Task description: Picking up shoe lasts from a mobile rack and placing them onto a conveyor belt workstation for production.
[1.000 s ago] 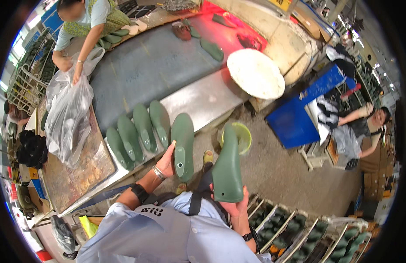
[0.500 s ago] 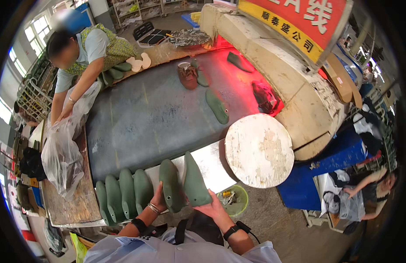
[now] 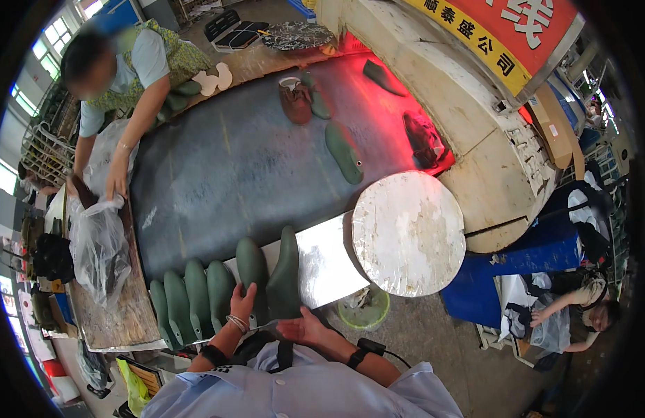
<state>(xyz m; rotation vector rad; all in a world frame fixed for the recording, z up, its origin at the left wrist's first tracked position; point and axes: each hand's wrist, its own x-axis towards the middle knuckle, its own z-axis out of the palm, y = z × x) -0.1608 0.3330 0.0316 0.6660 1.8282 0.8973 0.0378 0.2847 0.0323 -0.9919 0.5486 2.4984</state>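
Green shoe lasts stand in a row along the near edge of the work surface. My left hand [image 3: 240, 306] has its fingers against the left side of one shoe last [image 3: 251, 266], gripping it near the heel. Just right of that stands another shoe last [image 3: 285, 275], toe pointing away from me. Beside its heel my right hand [image 3: 307, 329] lies palm up with the fingers stretched out, holding nothing. Several more shoe lasts [image 3: 197, 296] line up to the left of my left hand.
A dark conveyor belt [image 3: 197, 181] carries a brown shoe [image 3: 294, 104] and loose lasts under red light. A round worn board [image 3: 409, 233] sits right of a shiny metal plate [image 3: 329, 261]. A green bin [image 3: 364, 310] stands below. At left, a co-worker handles a clear plastic bag [image 3: 103, 251].
The right-hand last, previously tilted on my right palm, now stands beside the other. My right hand has slipped off its heel. The co-worker's hands have moved at the plastic bag.
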